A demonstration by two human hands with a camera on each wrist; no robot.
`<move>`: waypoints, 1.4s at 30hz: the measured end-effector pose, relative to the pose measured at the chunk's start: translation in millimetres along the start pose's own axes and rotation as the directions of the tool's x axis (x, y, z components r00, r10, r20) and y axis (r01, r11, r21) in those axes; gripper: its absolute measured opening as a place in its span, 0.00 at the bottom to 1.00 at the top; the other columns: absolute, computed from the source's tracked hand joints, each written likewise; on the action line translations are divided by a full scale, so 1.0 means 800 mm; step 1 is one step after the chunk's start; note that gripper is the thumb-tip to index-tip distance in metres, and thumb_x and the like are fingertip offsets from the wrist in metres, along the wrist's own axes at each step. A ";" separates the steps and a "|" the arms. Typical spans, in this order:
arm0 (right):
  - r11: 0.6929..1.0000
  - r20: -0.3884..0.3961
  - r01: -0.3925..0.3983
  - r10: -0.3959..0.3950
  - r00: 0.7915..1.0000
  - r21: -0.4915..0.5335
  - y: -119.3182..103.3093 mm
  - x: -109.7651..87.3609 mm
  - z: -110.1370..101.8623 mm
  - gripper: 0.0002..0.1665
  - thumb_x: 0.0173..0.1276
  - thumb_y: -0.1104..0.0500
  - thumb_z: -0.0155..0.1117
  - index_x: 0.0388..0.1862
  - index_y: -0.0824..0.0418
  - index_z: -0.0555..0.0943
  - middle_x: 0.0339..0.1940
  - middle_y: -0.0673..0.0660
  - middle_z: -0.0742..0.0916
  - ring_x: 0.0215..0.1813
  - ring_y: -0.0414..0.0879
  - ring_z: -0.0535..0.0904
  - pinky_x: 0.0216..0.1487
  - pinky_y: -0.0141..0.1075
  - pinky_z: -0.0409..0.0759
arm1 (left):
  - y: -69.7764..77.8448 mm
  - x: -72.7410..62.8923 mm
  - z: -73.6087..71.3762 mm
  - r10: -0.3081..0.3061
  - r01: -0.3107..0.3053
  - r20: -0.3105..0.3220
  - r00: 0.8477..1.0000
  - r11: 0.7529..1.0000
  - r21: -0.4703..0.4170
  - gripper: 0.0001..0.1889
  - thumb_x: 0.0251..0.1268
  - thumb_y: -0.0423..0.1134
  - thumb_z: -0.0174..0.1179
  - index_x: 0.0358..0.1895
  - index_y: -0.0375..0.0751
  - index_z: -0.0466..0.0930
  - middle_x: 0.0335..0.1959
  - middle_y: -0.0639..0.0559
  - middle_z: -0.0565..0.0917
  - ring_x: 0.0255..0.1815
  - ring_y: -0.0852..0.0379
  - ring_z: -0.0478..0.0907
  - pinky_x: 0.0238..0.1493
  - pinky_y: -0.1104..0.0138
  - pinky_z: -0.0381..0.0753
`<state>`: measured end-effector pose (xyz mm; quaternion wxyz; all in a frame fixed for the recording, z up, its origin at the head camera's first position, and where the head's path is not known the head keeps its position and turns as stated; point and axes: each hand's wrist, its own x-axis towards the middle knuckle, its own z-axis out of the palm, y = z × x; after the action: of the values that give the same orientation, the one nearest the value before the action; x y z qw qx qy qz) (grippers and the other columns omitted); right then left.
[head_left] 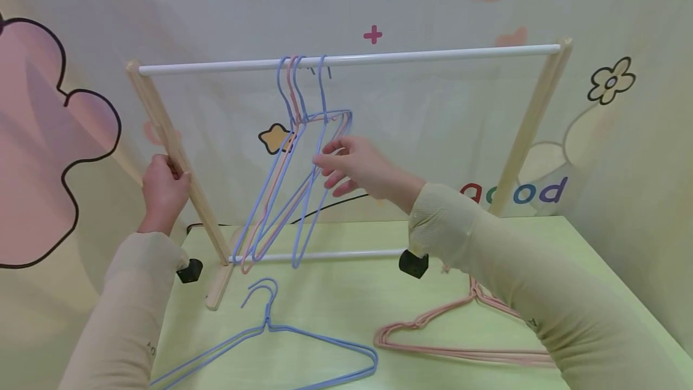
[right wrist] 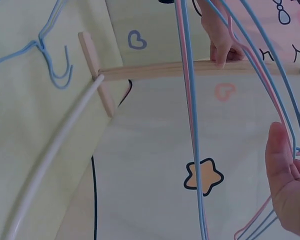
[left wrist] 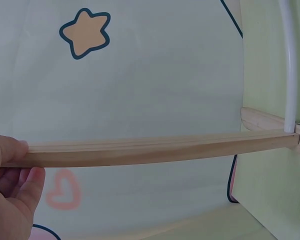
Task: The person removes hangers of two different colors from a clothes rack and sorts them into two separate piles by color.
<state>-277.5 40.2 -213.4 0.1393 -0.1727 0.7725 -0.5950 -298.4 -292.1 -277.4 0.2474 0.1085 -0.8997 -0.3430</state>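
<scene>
My left hand (head_left: 166, 188) grips the left wooden post (left wrist: 140, 151) of a clothes rack, thumb on one side and fingers on the other. From the rack's white top rail (head_left: 433, 56) hang several thin wire hangers, blue and pink. Three are bunched together, a pink hanger (head_left: 269, 194) between two blue ones; another blue hanger (head_left: 299, 239) hangs slightly apart to their right. Right beside that one is my right hand (head_left: 365, 170), its fingers loosely bent. In the right wrist view, the right thumb (right wrist: 278, 150) lies close to the hangers; any contact is unclear.
Blue hangers (head_left: 325, 337) lie on the pale green table (head_left: 325, 294) at front left. A stack of pink hangers (head_left: 433, 349) lies at front right, partly behind my right sleeve. The lower white rail (head_left: 346, 254) and right post (head_left: 533, 119) complete the rack before a patterned backdrop.
</scene>
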 end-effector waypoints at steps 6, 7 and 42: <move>0.992 -0.018 -0.034 0.037 0.999 0.124 -0.004 0.011 0.017 0.09 0.62 0.59 0.57 0.33 0.64 0.69 0.24 0.57 0.78 0.22 0.45 0.77 0.25 0.35 0.79 | 0.001 -0.002 0.000 -0.002 0.002 0.003 1.000 1.000 -0.003 0.18 0.62 0.34 0.48 0.52 0.26 0.60 0.45 0.32 0.70 0.44 0.40 0.69 0.44 0.52 0.71; 0.989 -0.019 -0.040 0.043 0.999 0.143 -0.005 0.011 0.019 0.08 0.62 0.60 0.56 0.30 0.64 0.68 0.22 0.56 0.78 0.20 0.44 0.76 0.24 0.34 0.78 | 0.001 -0.002 0.000 -0.002 0.002 0.004 1.000 1.000 -0.004 0.19 0.62 0.34 0.48 0.52 0.26 0.60 0.45 0.32 0.70 0.44 0.40 0.69 0.44 0.52 0.71; 0.675 -0.100 0.082 -0.226 0.969 -0.734 0.025 -0.143 -0.120 0.04 0.60 0.66 0.56 0.33 0.65 0.72 0.18 0.54 0.78 0.19 0.41 0.73 0.22 0.32 0.71 | 0.000 -0.001 0.000 0.020 -0.020 0.008 1.000 1.000 -0.003 0.18 0.62 0.33 0.47 0.52 0.25 0.59 0.45 0.31 0.69 0.44 0.39 0.68 0.44 0.50 0.71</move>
<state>-216.8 178.3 -207.4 -0.0623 -0.2231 0.9361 -0.2646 -297.3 -291.7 -277.6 0.2474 0.0979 -0.9012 -0.3422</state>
